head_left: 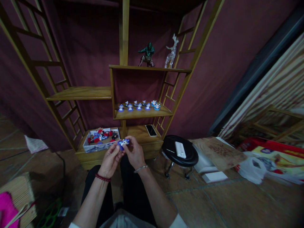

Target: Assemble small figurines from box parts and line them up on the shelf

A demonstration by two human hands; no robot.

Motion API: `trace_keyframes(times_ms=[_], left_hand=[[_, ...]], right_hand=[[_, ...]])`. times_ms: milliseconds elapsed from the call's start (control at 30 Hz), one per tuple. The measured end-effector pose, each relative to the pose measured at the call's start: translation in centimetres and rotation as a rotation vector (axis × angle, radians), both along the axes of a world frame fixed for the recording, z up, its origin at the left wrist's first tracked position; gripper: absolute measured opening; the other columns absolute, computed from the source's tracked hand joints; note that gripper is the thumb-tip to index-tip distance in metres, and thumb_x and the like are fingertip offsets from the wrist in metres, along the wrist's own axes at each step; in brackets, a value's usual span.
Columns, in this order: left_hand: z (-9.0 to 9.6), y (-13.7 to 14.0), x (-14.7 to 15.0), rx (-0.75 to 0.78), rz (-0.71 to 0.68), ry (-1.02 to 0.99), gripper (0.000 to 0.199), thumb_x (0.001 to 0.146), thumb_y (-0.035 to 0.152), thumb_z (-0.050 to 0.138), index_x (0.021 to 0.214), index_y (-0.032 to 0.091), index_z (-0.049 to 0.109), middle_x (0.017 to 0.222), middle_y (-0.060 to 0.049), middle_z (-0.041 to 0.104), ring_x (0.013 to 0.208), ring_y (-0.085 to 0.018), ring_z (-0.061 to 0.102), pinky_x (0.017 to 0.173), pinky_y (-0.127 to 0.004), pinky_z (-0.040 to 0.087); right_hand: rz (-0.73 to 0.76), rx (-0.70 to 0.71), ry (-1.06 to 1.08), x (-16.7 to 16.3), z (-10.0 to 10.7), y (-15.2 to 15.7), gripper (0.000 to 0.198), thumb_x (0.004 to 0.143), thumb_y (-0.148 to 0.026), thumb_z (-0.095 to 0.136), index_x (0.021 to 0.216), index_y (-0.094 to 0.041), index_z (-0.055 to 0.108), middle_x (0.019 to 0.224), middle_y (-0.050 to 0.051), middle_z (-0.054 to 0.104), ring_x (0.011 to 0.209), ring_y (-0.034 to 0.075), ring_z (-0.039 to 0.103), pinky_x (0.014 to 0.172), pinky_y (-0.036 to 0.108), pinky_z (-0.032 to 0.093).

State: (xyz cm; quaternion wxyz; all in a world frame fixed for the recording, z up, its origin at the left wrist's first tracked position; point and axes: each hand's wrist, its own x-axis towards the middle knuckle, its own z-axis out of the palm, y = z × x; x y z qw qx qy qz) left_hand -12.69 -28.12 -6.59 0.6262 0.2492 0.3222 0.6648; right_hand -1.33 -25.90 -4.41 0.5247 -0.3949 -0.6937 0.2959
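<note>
A small blue-and-white figurine (123, 143) is held between my two hands, in front of the low shelf. My left hand (112, 160) pinches its base from the left, and my right hand (135, 153) has its fingers closed on the other side. Just left of them, an open box (95, 147) holds a jumble of red, blue and black figurines. Above, two rows of small figurines stand upright on the middle wooden shelf (144, 114). Blue ones with round bases (139, 107) are in the front row, and darker ones (135, 103) stand behind.
A phone (150, 130) lies on the low shelf. Higher up stand a green figure (147, 55) and a clear deer statue (171, 52). To my right is a black stool (169, 145) with a white object (180, 149) on it, then boxes and a plastic bag (253, 167).
</note>
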Motion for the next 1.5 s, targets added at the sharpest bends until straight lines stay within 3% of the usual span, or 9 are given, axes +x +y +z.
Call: trace_keyframes(times_ms=[167, 533, 1300, 1500], left_hand=[[-0.2, 0.1, -0.2, -0.014, -0.007, -0.024, 0.022, 0.070, 0.019, 0.065, 0.091, 0.016, 0.061, 0.080, -0.002, 0.065, 0.063, -0.009, 0.060, 0.060, -0.018, 0.050], [-0.4, 0.2, -0.7, -0.046, 0.032, -0.089, 0.022, 0.070, 0.019, 0.064, 0.092, 0.017, 0.060, 0.080, -0.001, 0.065, 0.064, -0.008, 0.059, 0.060, -0.018, 0.050], [-0.8, 0.2, 0.1, -0.010, 0.095, -0.066, 0.032, 0.067, 0.016, 0.067, 0.098, 0.021, 0.060, 0.094, 0.000, 0.063, 0.075, -0.006, 0.059, 0.068, -0.015, 0.047], [-0.8, 0.3, 0.2, 0.008, 0.102, -0.063, 0.037, 0.066, 0.016, 0.067, 0.102, 0.023, 0.059, 0.100, 0.001, 0.061, 0.086, -0.008, 0.058, 0.074, -0.016, 0.046]], right_hand=[[0.062, 0.061, -0.050, 0.1, 0.4, 0.3, 0.021, 0.075, -0.022, 0.050, 0.096, -0.023, 0.053, 0.090, 0.000, 0.060, 0.082, 0.014, 0.058, 0.075, 0.025, 0.047], [0.118, 0.031, -0.106, -0.6, 0.6, 1.0, 0.024, 0.075, -0.021, 0.050, 0.099, -0.024, 0.053, 0.091, -0.001, 0.061, 0.081, 0.013, 0.059, 0.074, 0.025, 0.047], [-0.030, -0.005, -0.173, -1.1, -0.1, 0.7, 0.024, 0.075, -0.023, 0.050, 0.100, -0.023, 0.048, 0.090, -0.001, 0.060, 0.078, 0.014, 0.059, 0.070, 0.025, 0.048], [-0.070, -0.023, -0.157, -1.4, -0.3, 0.6, 0.024, 0.075, -0.022, 0.051, 0.098, -0.022, 0.047, 0.089, -0.001, 0.060, 0.077, 0.014, 0.059, 0.072, 0.026, 0.048]])
